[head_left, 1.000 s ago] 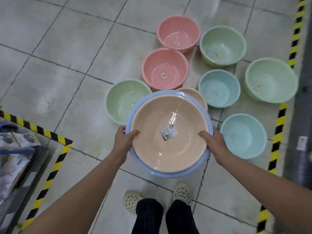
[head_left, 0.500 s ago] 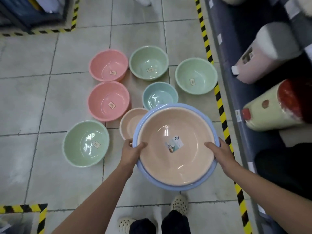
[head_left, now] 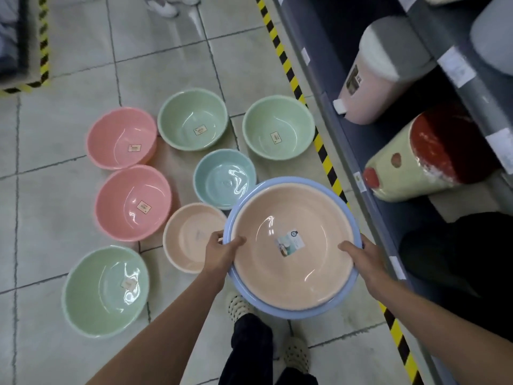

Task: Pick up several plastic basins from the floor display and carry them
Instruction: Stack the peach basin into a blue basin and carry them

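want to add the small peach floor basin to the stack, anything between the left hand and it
Nothing visible lies between them. The left hand grips the rim of the large peach basin nested in a blue basin, just over the small peach basin on the floor. The right hand holds the other side.

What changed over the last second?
The person turned toward the shelf. The peach basin nested in the blue basin swung with them and is now beside the striped tape. Nothing taken or released: left hand and right hand still grip the rims. Visible floor basins stayed put.
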A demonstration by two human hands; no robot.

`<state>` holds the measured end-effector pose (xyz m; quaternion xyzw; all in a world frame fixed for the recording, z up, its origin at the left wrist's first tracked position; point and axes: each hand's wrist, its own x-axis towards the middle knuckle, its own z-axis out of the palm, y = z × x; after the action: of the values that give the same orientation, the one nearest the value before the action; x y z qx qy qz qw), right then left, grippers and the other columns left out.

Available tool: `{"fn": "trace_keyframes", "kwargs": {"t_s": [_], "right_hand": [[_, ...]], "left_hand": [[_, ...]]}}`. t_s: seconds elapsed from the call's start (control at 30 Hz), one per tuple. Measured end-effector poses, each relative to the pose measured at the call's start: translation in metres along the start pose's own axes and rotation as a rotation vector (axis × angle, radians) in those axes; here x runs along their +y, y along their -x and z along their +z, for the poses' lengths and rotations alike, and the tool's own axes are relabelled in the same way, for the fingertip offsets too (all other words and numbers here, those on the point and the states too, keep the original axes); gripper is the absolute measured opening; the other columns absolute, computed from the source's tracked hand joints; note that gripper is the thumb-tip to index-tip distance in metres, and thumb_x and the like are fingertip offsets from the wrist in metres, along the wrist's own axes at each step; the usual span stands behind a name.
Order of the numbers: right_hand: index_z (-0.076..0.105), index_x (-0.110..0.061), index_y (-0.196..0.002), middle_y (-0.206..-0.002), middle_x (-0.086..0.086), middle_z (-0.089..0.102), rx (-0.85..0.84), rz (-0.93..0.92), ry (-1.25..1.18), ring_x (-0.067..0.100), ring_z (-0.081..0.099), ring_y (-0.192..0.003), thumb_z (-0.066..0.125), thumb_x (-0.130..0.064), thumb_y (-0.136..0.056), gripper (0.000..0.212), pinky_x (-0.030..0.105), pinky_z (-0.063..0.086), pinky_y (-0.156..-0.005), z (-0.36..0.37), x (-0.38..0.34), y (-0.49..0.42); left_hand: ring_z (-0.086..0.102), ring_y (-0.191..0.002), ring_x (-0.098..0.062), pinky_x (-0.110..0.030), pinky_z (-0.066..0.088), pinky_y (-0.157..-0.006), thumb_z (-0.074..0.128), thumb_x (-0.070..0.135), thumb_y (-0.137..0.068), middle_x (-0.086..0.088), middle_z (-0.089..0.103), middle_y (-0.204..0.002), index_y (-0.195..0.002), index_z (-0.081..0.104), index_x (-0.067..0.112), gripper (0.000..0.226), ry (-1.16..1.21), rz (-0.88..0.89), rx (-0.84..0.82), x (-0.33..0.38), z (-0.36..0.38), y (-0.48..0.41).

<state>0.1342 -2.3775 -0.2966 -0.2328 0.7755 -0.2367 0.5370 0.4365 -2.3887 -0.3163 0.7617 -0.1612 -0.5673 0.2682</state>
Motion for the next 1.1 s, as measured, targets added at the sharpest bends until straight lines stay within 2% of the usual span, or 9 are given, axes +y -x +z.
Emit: {"fn": "trace_keyframes", "kwargs": {"t_s": [0.17,0.3,0.37,0.63,0.77,0.93,1.03,1.1], "right_hand": [[0.067,-0.027,-0.1,-0.099,0.005,0.071,0.001,-0.005,0.015,0.025,0.066,-0.092,0.067,-0.011,-0.087,0.021,0.036,0.052,-0.07,-0.003,0.002,-0.054],[0.068,-0.032,-0.098,-0.098,0.005,0.073,-0.011,0.011,0.038,0.028,0.068,-0.093,0.069,-0.017,-0.082,0.021,0.047,0.056,-0.086,-0.01,0.008,-0.103],[0.068,-0.033,-0.098,-0.098,0.005,0.073,-0.021,0.027,0.046,0.028,0.068,-0.093,0.069,-0.02,-0.081,0.022,0.05,0.056,-0.088,-0.014,0.011,-0.127],[0.066,-0.025,-0.109,-0.1,0.006,0.072,-0.114,0.033,0.076,0.024,0.067,-0.092,0.067,-0.006,-0.087,0.029,0.037,0.054,-0.075,-0.025,0.03,-0.21],[0.065,-0.025,-0.104,-0.104,0.008,0.071,-0.147,0.032,0.1,0.025,0.067,-0.095,0.067,-0.004,-0.085,0.028,0.037,0.054,-0.075,-0.024,0.048,-0.259],[0.064,-0.027,-0.099,-0.1,0.006,0.069,-0.145,0.043,0.094,0.025,0.066,-0.092,0.067,-0.005,-0.085,0.027,0.035,0.052,-0.072,-0.01,0.072,-0.31],[0.064,-0.022,-0.1,-0.1,0.008,0.069,-0.145,0.06,0.087,0.026,0.065,-0.09,0.067,-0.005,-0.084,0.023,0.035,0.051,-0.07,0.001,0.09,-0.334],[0.065,-0.021,-0.099,-0.099,0.008,0.069,-0.122,0.067,0.096,0.028,0.065,-0.09,0.071,-0.013,-0.076,0.025,0.039,0.052,-0.074,0.008,0.1,-0.345]], "left_hand": [[0.067,-0.084,-0.022,-0.031,0.051,-0.063,0.076,0.017,-0.081,-0.009,0.067,-0.104,-0.119,0.054,0.013,0.044,-0.049,0.002,-0.035,0.006,0.034,-0.046],[0.066,-0.086,-0.025,-0.034,0.053,-0.067,0.075,0.014,-0.081,-0.011,0.067,-0.105,-0.118,0.055,0.012,0.042,-0.081,-0.017,-0.027,0.004,0.065,-0.079],[0.067,-0.086,-0.025,-0.034,0.053,-0.068,0.074,0.013,-0.081,-0.011,0.068,-0.104,-0.116,0.056,0.011,0.04,-0.094,-0.022,-0.02,0.002,0.08,-0.093],[0.067,-0.087,-0.028,-0.034,0.052,-0.066,0.074,0.011,-0.08,-0.015,0.068,-0.106,-0.117,0.054,0.01,0.042,-0.072,-0.027,-0.005,-0.022,0.133,-0.152],[0.066,-0.087,-0.028,-0.035,0.052,-0.068,0.074,0.02,-0.061,-0.016,0.067,-0.104,-0.118,0.054,0.007,0.062,-0.062,-0.025,-0.005,-0.04,0.16,-0.184],[0.063,-0.085,-0.026,-0.035,0.049,-0.066,0.072,0.007,-0.081,-0.013,0.064,-0.102,-0.119,0.052,0.004,0.043,-0.068,-0.033,0.029,-0.067,0.18,-0.231],[0.06,-0.079,-0.02,-0.031,0.046,-0.062,0.07,0.006,-0.084,-0.006,0.062,-0.093,-0.115,0.052,0.005,0.036,-0.105,-0.031,0.05,-0.081,0.19,-0.254],[0.058,-0.076,-0.016,-0.03,0.045,-0.06,0.069,0.005,-0.085,-0.004,0.06,-0.09,-0.114,0.051,0.005,0.034,-0.119,-0.04,0.069,-0.089,0.195,-0.266]]}}
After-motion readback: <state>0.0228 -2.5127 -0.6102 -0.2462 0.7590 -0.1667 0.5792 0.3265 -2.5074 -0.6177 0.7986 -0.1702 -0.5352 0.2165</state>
